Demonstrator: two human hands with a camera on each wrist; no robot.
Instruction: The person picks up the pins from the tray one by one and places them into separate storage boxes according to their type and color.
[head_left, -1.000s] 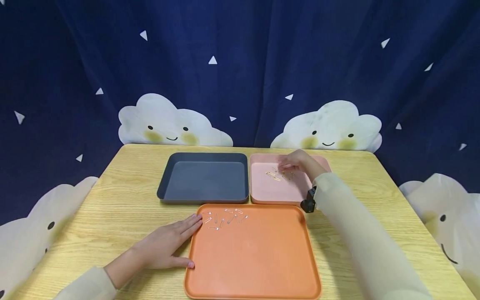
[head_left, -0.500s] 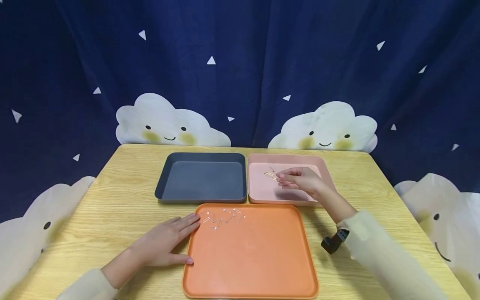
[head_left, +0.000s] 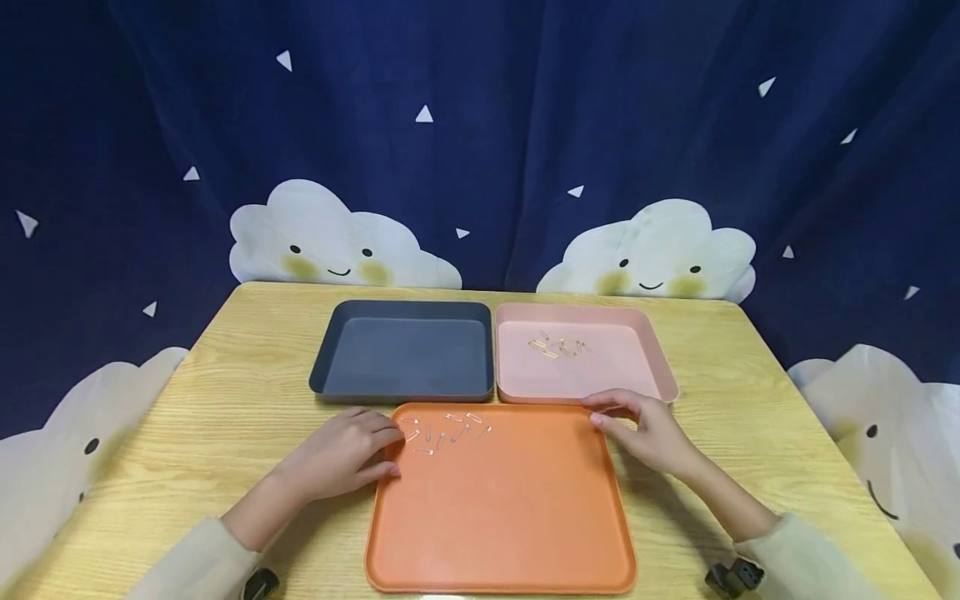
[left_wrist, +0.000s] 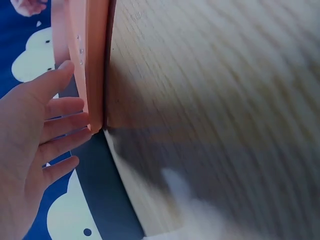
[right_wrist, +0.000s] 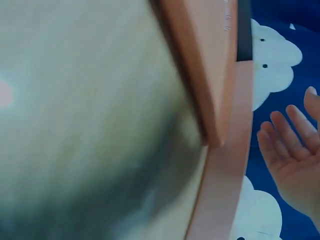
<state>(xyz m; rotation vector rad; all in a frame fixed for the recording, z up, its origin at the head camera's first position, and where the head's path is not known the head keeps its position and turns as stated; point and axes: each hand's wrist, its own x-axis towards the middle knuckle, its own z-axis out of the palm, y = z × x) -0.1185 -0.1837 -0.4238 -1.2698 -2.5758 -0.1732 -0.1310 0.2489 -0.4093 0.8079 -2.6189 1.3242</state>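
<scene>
My left hand (head_left: 341,452) is at the left rim of the orange tray (head_left: 502,517), its fingertips close to the back left corner. In the left wrist view the fingers (left_wrist: 65,120) are spread and fairly straight beside the rim. Several silver safety pins (head_left: 424,452) lie scattered in the tray near that corner. At the back right corner hovers my right hand (head_left: 654,433), thumb and fingers apart with nothing between them. Behind it, the pink tray (head_left: 615,379) holds a loose cluster of gold-coloured safety pins (head_left: 550,354).
A dark grey tray (head_left: 408,358) stands to the left of the pink one, both directly behind the orange tray. All sit on a wood-grain table (head_left: 225,400). A navy curtain (head_left: 495,125) with clouds and white triangles hangs behind and at the sides.
My right hand has come back from over the gold pins in the pink tray to the orange tray's right corner. My left hand has drawn its fingers in and shifted slightly along the rim.
</scene>
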